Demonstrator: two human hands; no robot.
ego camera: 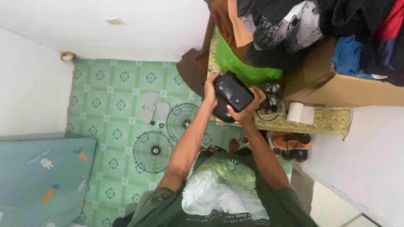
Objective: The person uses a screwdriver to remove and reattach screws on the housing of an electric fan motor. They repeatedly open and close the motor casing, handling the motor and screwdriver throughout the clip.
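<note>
Black fan motor housing is gripped by left hand and right hand; both grilles and blade already lie off on the floor.

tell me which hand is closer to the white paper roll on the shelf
Right. The right hand grips the black fan motor housing on the side facing the white roll; the left hand holds the housing's far side, away from the roll.
</note>
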